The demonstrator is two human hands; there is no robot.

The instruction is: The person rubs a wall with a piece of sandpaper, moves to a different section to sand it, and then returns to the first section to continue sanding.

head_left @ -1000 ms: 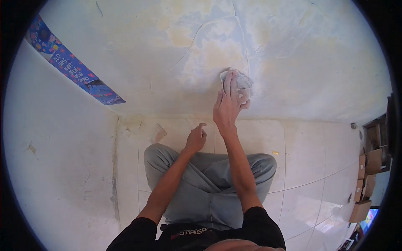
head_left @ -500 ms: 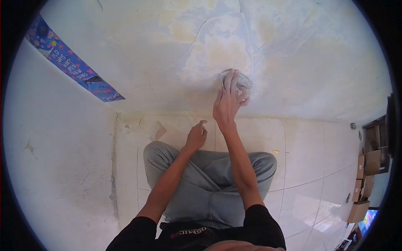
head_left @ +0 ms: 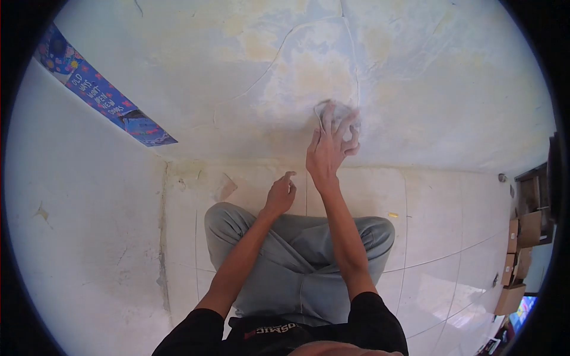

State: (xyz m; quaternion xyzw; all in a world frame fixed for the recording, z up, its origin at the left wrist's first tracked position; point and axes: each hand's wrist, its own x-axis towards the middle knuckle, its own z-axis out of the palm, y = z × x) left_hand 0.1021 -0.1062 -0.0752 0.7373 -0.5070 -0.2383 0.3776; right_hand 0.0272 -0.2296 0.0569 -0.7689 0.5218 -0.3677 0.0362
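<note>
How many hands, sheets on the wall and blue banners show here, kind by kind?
Hands: 2, the left hand and the right hand
Sheets: 1, the grey sheet under the right hand
Banners: 1, the blue banner
Total: 4

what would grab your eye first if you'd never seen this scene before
At the centre, the right hand presses a crumpled pale sheet against the blotchy, cracked wall, its fingers spread over it. Just below, the left hand hangs above the grey trousers with the forefinger out, holding nothing. At upper left, a blue printed strip on the side wall stands out in colour.
</note>
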